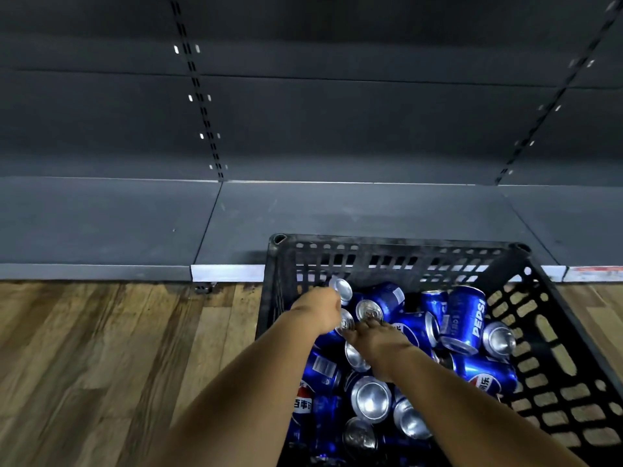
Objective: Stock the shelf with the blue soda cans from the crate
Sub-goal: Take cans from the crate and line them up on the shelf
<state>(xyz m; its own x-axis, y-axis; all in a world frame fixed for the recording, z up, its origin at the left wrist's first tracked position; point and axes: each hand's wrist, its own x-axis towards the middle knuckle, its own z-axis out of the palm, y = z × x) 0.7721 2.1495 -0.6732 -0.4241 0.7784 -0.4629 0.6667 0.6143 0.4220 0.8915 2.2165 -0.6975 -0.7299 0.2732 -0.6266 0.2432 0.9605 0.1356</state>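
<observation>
Jumbled blue soda cans, silver-ended.

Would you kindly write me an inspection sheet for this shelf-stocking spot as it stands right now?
Surface: dark grey shelf, no cans on it; wooden floor in front.
Job's things: black crate against the shelf edge, holding a loose pile of blue soda cans, most lying on their sides.
Clutter: nothing seen.
Grippers: left hand and right hand are both down in the crate among the cans; the left looks curled round a can, the right's grip is hidden.
Cables: nothing seen.
Surroundings: dark back panel with slotted uprights.
</observation>
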